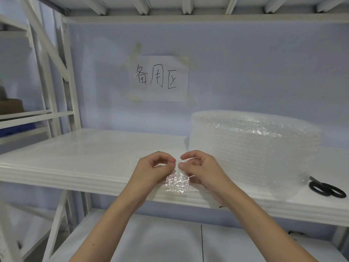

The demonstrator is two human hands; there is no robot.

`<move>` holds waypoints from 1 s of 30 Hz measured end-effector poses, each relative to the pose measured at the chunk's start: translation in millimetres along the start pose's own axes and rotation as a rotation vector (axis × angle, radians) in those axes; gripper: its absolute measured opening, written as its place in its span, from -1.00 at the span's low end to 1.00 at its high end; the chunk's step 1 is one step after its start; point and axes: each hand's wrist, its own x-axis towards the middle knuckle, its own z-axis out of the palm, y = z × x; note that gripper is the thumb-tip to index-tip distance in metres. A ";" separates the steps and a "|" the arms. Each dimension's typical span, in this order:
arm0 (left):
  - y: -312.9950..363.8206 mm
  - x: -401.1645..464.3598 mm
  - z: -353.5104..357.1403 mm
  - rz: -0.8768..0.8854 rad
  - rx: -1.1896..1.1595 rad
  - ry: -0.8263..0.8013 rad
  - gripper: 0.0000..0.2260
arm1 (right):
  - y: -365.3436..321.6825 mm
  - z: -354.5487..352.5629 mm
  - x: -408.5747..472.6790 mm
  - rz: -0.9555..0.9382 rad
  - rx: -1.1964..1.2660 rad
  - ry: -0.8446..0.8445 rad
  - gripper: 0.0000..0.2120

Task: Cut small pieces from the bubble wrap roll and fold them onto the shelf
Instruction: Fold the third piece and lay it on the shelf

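Hands: left hand [154, 169] and right hand [200, 169] pinch bubble wrap piece [177, 183] (small) | scissors [327, 189] on shelf [75, 157]

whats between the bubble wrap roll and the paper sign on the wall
Nothing: in the head view only bare blue wall separates the bubble wrap roll from the paper sign.

One camera sits on my head, facing forward and slightly down, close to the shelf [75, 167]; my hands fill the lower centre.
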 end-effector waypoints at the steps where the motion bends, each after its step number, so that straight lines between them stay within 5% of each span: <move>1: 0.5 -0.8 -3.5 0.017 0.008 0.014 -0.88 | -1.4 3.3 1.2 0.016 -0.013 -0.022 -0.81; 16: -2.1 -3.3 -41.1 -0.121 0.022 0.092 -0.88 | -3.7 32.2 34.6 -0.044 0.012 0.004 -0.90; 30: -1.3 26.4 -114.9 -0.080 0.382 0.270 -0.89 | -9.9 78.7 111.2 -0.176 -0.396 -0.080 -0.83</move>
